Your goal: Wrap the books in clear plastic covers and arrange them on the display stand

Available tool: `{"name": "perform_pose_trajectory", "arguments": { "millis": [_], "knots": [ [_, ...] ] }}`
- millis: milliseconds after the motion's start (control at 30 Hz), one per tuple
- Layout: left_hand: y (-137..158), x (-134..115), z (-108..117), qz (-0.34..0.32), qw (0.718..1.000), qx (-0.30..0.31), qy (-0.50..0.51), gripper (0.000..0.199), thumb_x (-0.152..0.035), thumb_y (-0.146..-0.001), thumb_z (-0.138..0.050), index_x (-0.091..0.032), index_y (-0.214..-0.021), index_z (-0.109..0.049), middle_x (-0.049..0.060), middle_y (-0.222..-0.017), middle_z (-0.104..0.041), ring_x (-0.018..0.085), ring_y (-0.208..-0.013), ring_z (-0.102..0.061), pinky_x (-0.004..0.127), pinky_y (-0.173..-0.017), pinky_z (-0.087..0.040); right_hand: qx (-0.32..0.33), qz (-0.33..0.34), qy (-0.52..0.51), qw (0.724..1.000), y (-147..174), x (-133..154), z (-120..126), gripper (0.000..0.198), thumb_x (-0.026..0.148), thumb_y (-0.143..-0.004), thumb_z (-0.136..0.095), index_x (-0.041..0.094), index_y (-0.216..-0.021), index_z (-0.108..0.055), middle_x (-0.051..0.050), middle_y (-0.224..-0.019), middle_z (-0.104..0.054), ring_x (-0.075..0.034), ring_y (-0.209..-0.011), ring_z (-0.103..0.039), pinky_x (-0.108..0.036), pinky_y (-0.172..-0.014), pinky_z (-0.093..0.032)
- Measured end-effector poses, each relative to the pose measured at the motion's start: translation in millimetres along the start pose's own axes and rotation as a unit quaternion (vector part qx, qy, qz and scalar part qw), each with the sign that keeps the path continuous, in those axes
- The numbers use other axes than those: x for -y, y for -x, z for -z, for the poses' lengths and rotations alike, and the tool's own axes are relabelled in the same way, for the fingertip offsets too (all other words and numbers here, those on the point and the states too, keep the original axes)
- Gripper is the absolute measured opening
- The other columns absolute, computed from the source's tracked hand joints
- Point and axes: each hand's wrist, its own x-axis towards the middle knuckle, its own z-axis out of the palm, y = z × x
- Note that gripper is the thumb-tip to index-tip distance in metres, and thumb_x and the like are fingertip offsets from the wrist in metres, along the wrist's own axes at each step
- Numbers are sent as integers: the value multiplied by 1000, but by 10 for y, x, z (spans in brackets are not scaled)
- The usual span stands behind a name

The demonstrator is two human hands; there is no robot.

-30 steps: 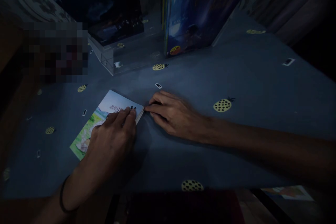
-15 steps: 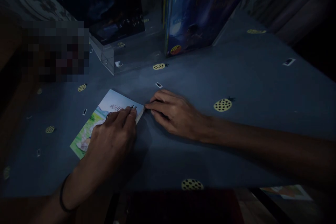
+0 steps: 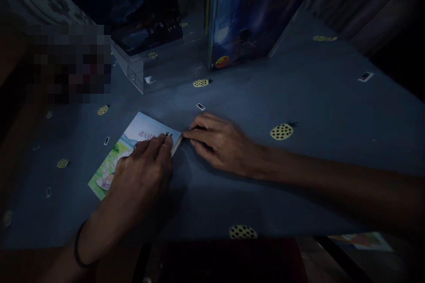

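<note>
A small book with a pastel illustrated cover of sky, green grass and white animals lies at an angle on the table. My left hand rests over the cover's lower right part, its fingers bent together and holding the book down; the thumb is hidden. My right hand lies on the cloth to the right, fingertips drawn together in a pinch at the book's upper right corner. The lower part of the cover is hidden under the left hand.
A blue-grey cloth printed with pineapples covers the table. At the back stand dark blue large-format books and a dark panel in a clear holder. A pixelated patch hides something at the left.
Both hands and the book keep almost the same places. The whole view has shifted very slightly.
</note>
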Motion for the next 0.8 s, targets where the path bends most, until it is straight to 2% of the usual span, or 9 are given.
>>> {"name": "perform_pose_trajectory", "arguments": {
  "millis": [433,633,800],
  "knots": [
    [4,-7,10,-7,1000,2,0,37,-9,-94,-46,-6,-128,-61,16,-124,-72,31,-103,-72,37,-61,-62,-37,24,-2,999,3,2,-3,22,9,-95,-52,12,-99,-74,-9,-92,-67,-20,-86,-62,-37,-74,-59],
    [2,3,2,-8,1000,6,-6,37,-12,-95,-45,-7,-128,-62,14,-124,-72,30,-102,-72,37,-58,-62,-22,20,1,1000,8,4,-7,23,9,-95,-52,13,-100,-74,-8,-92,-67,-20,-86,-63,-36,-72,-59],
    [4,14,-4,-15,1000,5,-13,38,-11,-95,-44,-7,-127,-62,14,-123,-73,30,-101,-73,35,-58,-62,-38,20,5,999,5,1,-17,23,10,-95,-52,14,-100,-74,-8,-93,-67,-20,-87,-63,-36,-74,-59]
  ]
}}
